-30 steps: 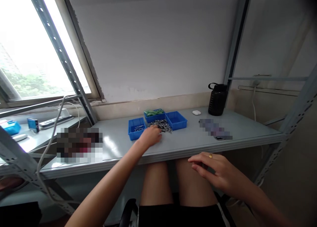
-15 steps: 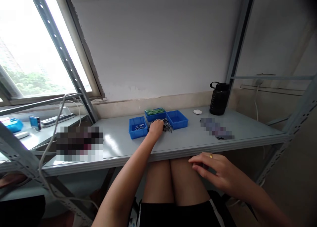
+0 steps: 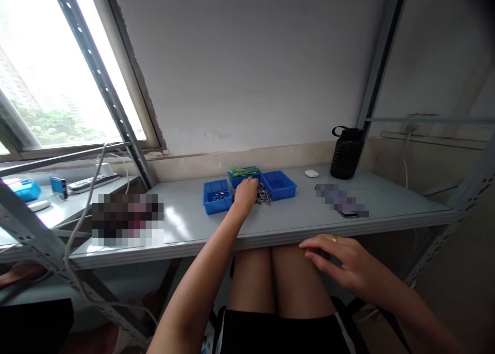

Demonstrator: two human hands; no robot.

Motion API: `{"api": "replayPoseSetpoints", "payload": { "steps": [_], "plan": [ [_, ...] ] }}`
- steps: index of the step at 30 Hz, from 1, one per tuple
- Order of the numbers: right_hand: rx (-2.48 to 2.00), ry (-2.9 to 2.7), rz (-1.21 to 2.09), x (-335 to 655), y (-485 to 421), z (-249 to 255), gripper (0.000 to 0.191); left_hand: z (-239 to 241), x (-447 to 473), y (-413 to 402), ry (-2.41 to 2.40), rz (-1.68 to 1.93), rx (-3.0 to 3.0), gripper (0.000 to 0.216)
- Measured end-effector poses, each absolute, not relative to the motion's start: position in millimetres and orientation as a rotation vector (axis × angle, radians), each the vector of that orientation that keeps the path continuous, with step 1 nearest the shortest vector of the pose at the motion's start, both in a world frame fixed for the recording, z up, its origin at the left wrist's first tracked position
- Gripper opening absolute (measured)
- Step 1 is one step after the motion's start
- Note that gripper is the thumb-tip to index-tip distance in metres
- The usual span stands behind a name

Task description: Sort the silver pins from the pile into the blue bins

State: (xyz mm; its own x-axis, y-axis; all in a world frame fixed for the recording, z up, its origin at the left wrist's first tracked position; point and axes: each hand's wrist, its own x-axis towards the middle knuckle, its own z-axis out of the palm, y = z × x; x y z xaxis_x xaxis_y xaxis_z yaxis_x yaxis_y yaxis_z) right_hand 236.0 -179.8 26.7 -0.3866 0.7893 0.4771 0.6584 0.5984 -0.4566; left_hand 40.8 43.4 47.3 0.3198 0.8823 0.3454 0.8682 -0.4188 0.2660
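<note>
My left hand reaches over a pile of small, thin metal pieces, perhaps screws or pins, on the table. Its fingers are curled down, and the fingertips and anything in them are hidden. Left of it stands a blue bin with a few similar metal pieces inside. Behind the pile, another blue bin holds green packets. A third blue bin sits to the right, with no contents visible. My right hand, a ring on one finger, hovers over my lap before the table edge, fingers apart and holding nothing.
The grey table runs below a wall. On its right are a black bottle, a small white case and a blurred-out phone-like item. A blurred patch covers something at left. A white cable hangs beside the metal frame.
My left hand has shifted slightly over the pile, its fingers lifted a little toward the back bin. The whole view has moved slightly. My right hand keeps about the same pose.
</note>
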Motion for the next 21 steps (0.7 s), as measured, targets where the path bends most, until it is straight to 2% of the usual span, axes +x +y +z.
{"api": "replayPoseSetpoints", "payload": {
  "steps": [5, 9, 12, 15, 21],
  "plan": [
    [-1.180, -2.142, 0.297, 235.0, -176.3, 26.9, 0.021, 60.0, 40.3, 19.6, 1.390, 1.066, 2.261, 0.021],
    [-1.208, -2.041, 0.293, 234.7, -173.6, 22.2, 0.029, 52.6, 38.9, -45.2, 1.097, 1.247, 1.977, 0.022],
    [-1.169, -1.961, 0.219, 232.1, -175.9, 19.3, 0.033, 40.6, 38.4, -105.6, 0.916, 1.258, 1.829, 0.016],
    [-1.096, -1.978, 0.170, 228.2, -181.4, 19.4, 0.025, 37.9, 38.6, -149.7, 0.581, 1.163, 1.387, 0.012],
    [-0.844, -2.045, 0.070, 221.3, -191.0, 22.7, 0.018, 48.9, 36.7, -180.1, 0.392, 1.104, 1.201, 0.007]
  ]
}}
